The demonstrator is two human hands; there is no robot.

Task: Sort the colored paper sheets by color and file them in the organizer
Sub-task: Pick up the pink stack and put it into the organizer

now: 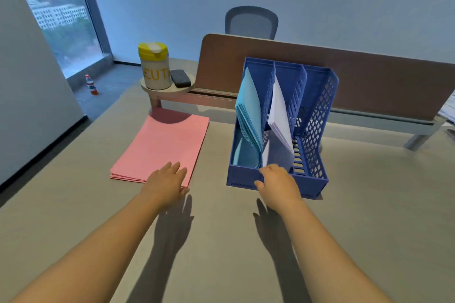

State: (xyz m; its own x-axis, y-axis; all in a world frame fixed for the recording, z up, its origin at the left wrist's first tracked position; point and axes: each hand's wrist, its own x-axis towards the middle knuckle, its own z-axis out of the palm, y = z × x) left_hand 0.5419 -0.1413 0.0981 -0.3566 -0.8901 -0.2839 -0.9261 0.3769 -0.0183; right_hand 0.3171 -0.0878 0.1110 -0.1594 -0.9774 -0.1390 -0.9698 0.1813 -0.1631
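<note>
- Pink sheets (pixel 160 145) lie in a flat stack on the bench (pixel 221 241), left of centre in the frame, with the edges at the lower left corner slightly fanned.
- Left hand (pixel 167 181) lies with fingers spread and straight over the stack's near right corner; it seems to touch the top sheet, but nothing is pinched yet.
- Right hand (pixel 275 183) sits at the front wall of the blue organizer (pixel 317 181), right of centre, fingers bent over the low front edge. It appears to steady the organizer; whether it truly grips is hard to tell.
- Blue sheets (pixel 248 115) fill the organizer's left slot and white sheets (pixel 279 115) the middle one. The right slot looks empty, so by my judgement the pink stack belongs there.
- To do this step well, square the fanned edges first by pressing the stack together against the bench, so no sheet trails behind.
- Slide the fingers under the near edge and take the whole stack at once, thumb on top, rather than peeling single sheets.
- Stand the stack on its long or short edge before it reaches the slot, and enter from above, clear of the dividers.
- Keep the organizer held, since a light plastic frame may slide or tip when paper pushes on it.
- Mind the white sheets, which lean toward the right slot's divider.
</note>
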